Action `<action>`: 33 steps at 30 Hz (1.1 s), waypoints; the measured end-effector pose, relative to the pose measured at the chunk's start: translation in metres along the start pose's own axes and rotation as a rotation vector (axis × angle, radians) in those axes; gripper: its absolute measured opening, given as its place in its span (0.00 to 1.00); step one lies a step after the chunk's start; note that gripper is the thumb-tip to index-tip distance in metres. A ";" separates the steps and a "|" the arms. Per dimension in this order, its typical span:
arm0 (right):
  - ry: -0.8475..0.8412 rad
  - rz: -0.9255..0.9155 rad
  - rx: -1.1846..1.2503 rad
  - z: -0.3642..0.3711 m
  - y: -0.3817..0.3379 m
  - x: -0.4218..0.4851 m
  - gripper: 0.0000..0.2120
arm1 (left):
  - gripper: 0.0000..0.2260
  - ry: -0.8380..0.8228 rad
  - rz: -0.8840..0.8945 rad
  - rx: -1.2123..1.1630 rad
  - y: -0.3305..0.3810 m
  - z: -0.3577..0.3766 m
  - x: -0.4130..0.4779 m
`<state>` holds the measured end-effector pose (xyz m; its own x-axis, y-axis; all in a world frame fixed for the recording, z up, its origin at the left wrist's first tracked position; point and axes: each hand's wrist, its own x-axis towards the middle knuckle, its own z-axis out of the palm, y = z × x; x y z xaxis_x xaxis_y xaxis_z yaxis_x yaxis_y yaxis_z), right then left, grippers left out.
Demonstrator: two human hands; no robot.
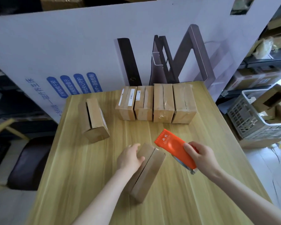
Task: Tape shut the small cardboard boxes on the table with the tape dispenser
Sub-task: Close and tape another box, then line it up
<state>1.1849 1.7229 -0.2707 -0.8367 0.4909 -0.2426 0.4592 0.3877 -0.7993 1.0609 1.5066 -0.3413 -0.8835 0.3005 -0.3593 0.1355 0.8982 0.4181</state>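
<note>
A small cardboard box lies at the middle of the wooden table, long side running away from me, its centre seam showing. My left hand grips its far left end, fingers curled over the top. My right hand holds the orange tape dispenser just right of the box, its front end near the box's far corner. Another box stands apart at the left. A row of several boxes with clear tape on them lines the back edge.
A large white printed carton stands upright behind the table. A grey plastic crate holding cardboard sits to the right, beside shelving. A dark chair seat is at the left. Bare tabletop lies in front of the box.
</note>
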 end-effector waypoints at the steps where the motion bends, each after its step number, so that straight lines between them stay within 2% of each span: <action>1: -0.025 -0.008 0.026 -0.001 -0.001 -0.003 0.13 | 0.18 0.054 0.017 -0.214 0.005 -0.004 -0.001; 2: -0.050 -0.015 0.054 -0.002 -0.003 -0.007 0.13 | 0.14 0.057 -0.018 -0.490 0.013 -0.011 -0.002; 3: -0.072 -0.020 0.083 -0.004 -0.005 -0.011 0.13 | 0.12 -0.017 -0.084 -0.774 0.023 -0.019 -0.005; 4: -0.088 -0.024 0.116 -0.006 -0.007 -0.015 0.13 | 0.14 -0.131 -0.149 -0.982 0.032 -0.028 -0.008; 6: -0.108 -0.033 0.170 -0.012 -0.011 -0.023 0.13 | 0.21 -0.370 -0.199 -1.124 0.043 -0.040 -0.014; 8: -0.122 -0.053 0.163 -0.017 -0.012 -0.030 0.12 | 0.24 -0.515 -0.171 -1.161 0.049 -0.044 -0.020; 10: -0.127 -0.067 0.128 -0.021 -0.010 -0.035 0.11 | 0.22 -0.566 -0.138 -1.213 0.053 -0.044 -0.025; 16: -0.107 -0.086 0.076 -0.031 -0.006 -0.040 0.10 | 0.09 -0.546 -0.058 -1.223 0.065 -0.048 -0.037; 18: -0.100 -0.088 0.062 -0.031 -0.007 -0.041 0.09 | 0.09 -0.556 -0.044 -1.223 0.066 -0.050 -0.038; 25: -0.088 -0.093 0.053 -0.035 -0.011 -0.043 0.09 | 0.19 -0.579 -0.039 -1.269 0.065 -0.056 -0.040; 33: -0.089 -0.119 0.044 -0.036 -0.009 -0.049 0.09 | 0.10 -0.571 -0.055 -1.224 0.064 -0.057 -0.043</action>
<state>1.2325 1.7236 -0.2317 -0.9087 0.3713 -0.1906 0.3429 0.4037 -0.8482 1.0819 1.5333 -0.2519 -0.5257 0.6331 -0.5682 -0.6414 0.1438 0.7536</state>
